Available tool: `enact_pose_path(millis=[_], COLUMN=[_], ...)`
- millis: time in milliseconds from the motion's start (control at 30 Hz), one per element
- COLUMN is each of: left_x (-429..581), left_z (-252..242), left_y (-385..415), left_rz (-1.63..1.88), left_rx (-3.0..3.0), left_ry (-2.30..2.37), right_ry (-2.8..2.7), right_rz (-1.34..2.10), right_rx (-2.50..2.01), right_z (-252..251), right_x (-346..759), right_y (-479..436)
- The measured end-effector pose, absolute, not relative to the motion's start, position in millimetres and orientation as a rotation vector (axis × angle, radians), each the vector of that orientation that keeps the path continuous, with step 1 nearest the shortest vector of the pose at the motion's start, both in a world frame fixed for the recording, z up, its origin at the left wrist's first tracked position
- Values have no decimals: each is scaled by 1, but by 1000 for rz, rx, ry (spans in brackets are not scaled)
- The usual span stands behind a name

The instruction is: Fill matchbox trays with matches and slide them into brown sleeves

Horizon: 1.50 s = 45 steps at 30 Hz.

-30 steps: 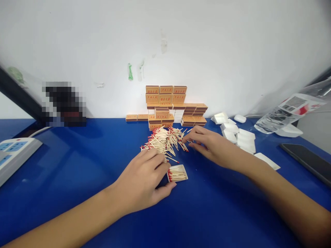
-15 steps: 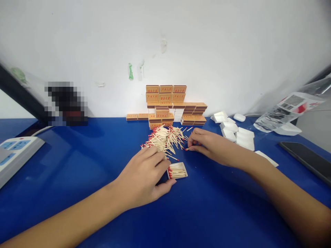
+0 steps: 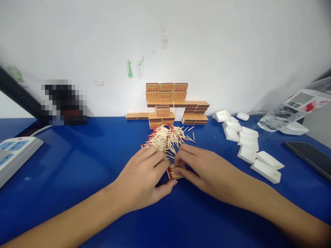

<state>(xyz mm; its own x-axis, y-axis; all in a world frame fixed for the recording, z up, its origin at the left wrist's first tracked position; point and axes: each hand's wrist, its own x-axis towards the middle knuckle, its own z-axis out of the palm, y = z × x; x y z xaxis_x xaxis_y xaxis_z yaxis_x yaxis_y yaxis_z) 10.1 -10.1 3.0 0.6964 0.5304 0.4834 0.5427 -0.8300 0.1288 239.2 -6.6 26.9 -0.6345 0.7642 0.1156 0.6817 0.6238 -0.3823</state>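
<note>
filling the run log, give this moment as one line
left hand: at left end of tray; right hand: over tray's right end; matches: in tray, heaped behind; matchboxes: stacked by wall

1. Got the left arm [image 3: 80, 213] stretched in from between 7 and 8 o'clock, bare, with the wrist nearly straight.
2. Holding the left hand [image 3: 144, 177] back-up, fingers bent toward 1 o'clock, thumb [image 3: 165, 189] set apart toward 2.
3. Got the right arm [image 3: 274, 205] angled in from 4 o'clock, also bare.
4. Curling the right hand [image 3: 201, 165] toward 10 o'clock, thumb and index tips close together, near the left fingertips.
</note>
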Motion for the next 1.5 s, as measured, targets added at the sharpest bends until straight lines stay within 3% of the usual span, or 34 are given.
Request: enact_pose_path(millis=[333,667,833,1167,1500], left_x=[10,10,10,9,9], left_z=[2,3,3,2,3], left_y=[-10,-11,-11,-9,-10], left_rz=[-807,-781,-767,-759,-781], left_rx=[-2882,-2889,-2894,-2884,-2904], left_ry=[-893,-901,-908,-962,-910], right_ry=[-2258,-2181,-2287,-2649,-2411], right_rz=[162,231,249,563,194], right_rx=[-1460,-1694,-1623,-995,-1279], right_z=[19,6,12,35,24], right_x=[277,251,272,253,278], right_y=[41,40,43,6,37])
